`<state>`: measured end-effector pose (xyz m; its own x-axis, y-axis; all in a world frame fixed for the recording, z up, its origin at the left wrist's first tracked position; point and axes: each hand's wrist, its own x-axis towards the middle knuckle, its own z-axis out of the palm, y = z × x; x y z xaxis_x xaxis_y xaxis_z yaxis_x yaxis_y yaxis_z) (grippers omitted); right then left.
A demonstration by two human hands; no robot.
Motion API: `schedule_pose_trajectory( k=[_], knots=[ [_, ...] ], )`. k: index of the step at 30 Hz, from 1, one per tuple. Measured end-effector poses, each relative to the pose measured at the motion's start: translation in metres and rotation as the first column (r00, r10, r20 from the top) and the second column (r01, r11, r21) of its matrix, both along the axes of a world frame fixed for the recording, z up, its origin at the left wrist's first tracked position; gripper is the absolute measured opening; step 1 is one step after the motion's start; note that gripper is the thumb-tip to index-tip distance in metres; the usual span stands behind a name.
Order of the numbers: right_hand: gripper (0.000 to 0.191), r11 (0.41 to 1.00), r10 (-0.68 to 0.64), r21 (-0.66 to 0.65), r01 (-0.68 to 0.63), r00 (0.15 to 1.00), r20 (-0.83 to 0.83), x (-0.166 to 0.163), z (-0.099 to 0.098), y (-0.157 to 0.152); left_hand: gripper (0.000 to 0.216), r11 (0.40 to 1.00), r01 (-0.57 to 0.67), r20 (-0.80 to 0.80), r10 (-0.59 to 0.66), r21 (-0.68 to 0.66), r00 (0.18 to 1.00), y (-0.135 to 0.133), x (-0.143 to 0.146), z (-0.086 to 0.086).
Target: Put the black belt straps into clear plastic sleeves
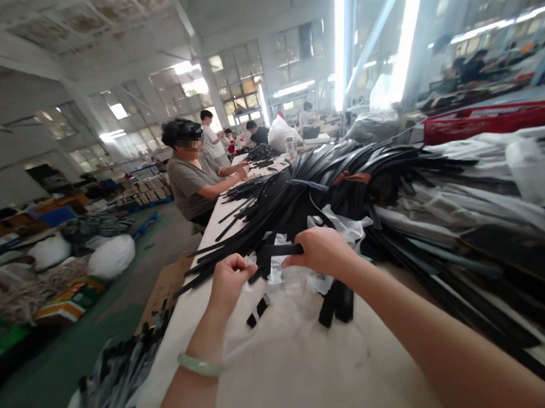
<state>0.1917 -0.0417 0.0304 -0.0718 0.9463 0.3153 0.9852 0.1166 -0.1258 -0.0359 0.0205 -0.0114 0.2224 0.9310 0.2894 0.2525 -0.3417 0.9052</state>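
My right hand (323, 252) is closed on the end of a flat black strip (281, 249), which sticks out to the left. My left hand (230, 282) has thumb and forefinger pinched together just left of that strip. What it pinches, if anything, is too small to make out. Crumpled clear plastic film (277, 266) lies between and behind the hands. A short black piece (258, 310) with a pale band rests on the table (291, 366) below them. Under my right wrist, black strip ends (337, 305) lie on the tabletop.
A large heap of long black strips (296, 190) covers the table's far part. White wrapped bundles (482, 203) and a red crate (496, 118) stand right. A person in a grey shirt (188, 187) works at the left edge. More strips (120, 360) stand below, left.
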Motion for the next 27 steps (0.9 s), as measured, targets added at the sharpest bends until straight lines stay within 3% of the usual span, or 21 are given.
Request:
schedule_pose_trajectory(
  k=[4, 7, 10, 14, 17, 23, 27],
  knots=[
    [0.057, 0.994, 0.1, 0.052, -0.092, 0.978, -0.182, 0.002, -0.001, 0.0, 0.023, 0.999, 0.037, 0.012, -0.037, -0.002, 0.999, 0.0, 0.003, -0.001],
    [0.053, 0.98, 0.17, 0.138, -0.147, 0.97, -0.176, -0.003, -0.004, 0.001, 0.014, 0.996, 0.084, -0.016, -0.084, -0.01, 0.996, -0.005, 0.008, 0.004],
    [0.042, 0.971, 0.182, 0.181, -0.156, 0.973, -0.139, -0.007, -0.01, 0.004, 0.014, 0.996, 0.077, -0.086, -0.073, 0.044, 0.994, -0.009, 0.009, 0.009],
    [0.018, 0.945, 0.311, 0.181, -0.273, 0.921, -0.236, -0.009, -0.02, 0.01, 0.011, 0.996, 0.046, -0.133, -0.036, 0.079, 0.991, -0.009, 0.007, 0.012],
    [0.028, 0.924, 0.375, 0.196, -0.329, 0.88, -0.291, -0.012, -0.025, 0.011, 0.01, 0.998, 0.032, -0.112, -0.026, 0.056, 0.993, -0.01, 0.006, 0.011],
    [0.015, 0.941, 0.31, 0.202, -0.273, 0.933, -0.181, -0.02, -0.02, 0.004, 0.019, 1.0, -0.007, -0.05, 0.006, -0.015, 0.999, -0.01, 0.006, 0.007],
    [0.013, 0.946, 0.301, 0.147, -0.288, 0.95, -0.078, -0.019, -0.015, 0.001, 0.014, 0.999, 0.02, -0.082, -0.017, 0.03, 0.997, -0.008, 0.004, 0.008]
  ],
)
